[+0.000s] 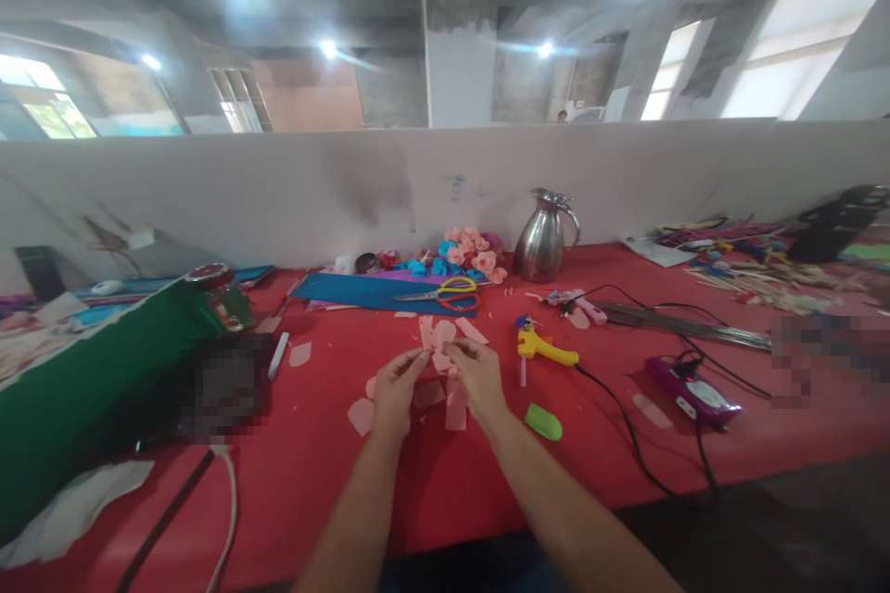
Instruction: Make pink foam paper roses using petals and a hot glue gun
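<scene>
Ceiling lamps flare with streaks above, and windows at both sides glow washed out. The red surface (312, 500) is moderately lit, its near right corner dark; fine detail is soft, edges stretch, and blocky pixelation covers two patches.

A steel jug (540, 242) stands on the red table (298, 473) near a pale partition (292, 195).

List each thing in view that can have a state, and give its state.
Left hand, pinching the pink petal
Right hand, pinching it too
Scissors, lying flat
Glue gun, lying down, corded
Metal jug, upright
Power strip, plugs in
Glass jar, lidded
</scene>
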Tool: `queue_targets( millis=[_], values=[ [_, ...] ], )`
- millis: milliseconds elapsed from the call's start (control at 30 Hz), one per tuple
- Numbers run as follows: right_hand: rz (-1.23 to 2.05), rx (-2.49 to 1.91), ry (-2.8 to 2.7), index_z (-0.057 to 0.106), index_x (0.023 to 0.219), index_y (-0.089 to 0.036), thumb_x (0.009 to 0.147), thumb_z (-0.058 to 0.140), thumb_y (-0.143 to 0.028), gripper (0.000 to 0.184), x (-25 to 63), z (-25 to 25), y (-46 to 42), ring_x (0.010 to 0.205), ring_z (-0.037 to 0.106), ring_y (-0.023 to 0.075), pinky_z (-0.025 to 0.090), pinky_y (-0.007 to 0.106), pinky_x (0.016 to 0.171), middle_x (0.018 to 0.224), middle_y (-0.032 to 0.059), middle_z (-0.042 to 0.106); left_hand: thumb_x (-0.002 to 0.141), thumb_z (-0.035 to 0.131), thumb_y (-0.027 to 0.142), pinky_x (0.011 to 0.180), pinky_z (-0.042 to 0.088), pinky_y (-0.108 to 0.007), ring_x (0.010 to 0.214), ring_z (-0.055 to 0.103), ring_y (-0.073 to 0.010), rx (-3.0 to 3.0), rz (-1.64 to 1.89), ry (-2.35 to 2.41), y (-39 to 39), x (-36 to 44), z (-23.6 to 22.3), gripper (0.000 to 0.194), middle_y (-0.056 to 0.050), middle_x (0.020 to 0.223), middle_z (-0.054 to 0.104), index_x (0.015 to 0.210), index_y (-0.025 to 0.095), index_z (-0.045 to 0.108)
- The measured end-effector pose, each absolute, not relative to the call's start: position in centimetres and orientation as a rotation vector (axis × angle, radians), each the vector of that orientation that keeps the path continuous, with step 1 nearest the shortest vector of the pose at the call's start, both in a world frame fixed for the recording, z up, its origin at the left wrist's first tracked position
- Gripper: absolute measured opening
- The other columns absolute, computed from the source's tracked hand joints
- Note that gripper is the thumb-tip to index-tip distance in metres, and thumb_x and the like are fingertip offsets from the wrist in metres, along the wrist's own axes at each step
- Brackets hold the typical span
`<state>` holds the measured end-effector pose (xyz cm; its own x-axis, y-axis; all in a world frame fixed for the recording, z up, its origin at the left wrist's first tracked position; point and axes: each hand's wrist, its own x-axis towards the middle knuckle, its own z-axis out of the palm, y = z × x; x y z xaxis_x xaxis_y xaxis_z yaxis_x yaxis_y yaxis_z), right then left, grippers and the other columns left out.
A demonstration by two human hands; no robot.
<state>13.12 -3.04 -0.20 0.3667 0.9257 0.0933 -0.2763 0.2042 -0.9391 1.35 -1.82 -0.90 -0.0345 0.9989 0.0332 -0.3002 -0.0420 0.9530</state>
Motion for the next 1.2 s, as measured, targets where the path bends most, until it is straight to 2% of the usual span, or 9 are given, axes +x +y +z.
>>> queue_targets(
  millis=[133,733,1200],
  values=[
    [0.996,-0.999,-0.798,0.070,0.070,-0.016,0.063,0.065,-0.031,0.017,12.74,0.14,-3.42,0.064,0.055,0.0141,0.041,0.025,0.063,0.068,0.0020,0.067,0.056,0.076,0.034,0.078,0.046,-0.030,0.084,0.063,-0.0199,1.057,1.371,1.029,-1.77,1.49,-0.98,0.032,-0.009,0.085,0.072,0.081,0.016,0.072],
    [1.057,-0.915,-0.757,0.071,0.071,-0.017,0.063,0.066,-0.029,0.015,12.51,0.32,-3.61,0.066,0.056,0.0138,0.041,0.025,0.066,0.070,0.0014,0.068,0.062,0.071,0.031,0.081,0.046,-0.030,0.085,0.063,-0.0204,1.264,1.384,1.172,-1.66,1.53,-1.16,0.019,-0.006,0.085,0.072,0.076,0.019,0.074],
    [1.069,-0.933,-0.780,0.068,0.067,-0.016,0.064,0.063,-0.030,0.015,12.42,0.52,-3.91,0.055,0.048,0.0103,0.037,0.022,0.055,0.060,-0.0003,0.060,0.060,0.072,0.027,0.079,0.046,-0.028,0.080,0.063,-0.0193,1.251,1.397,1.124,-1.71,1.49,-1.10,0.014,-0.005,0.081,0.072,0.072,0.020,0.074]
  ],
)
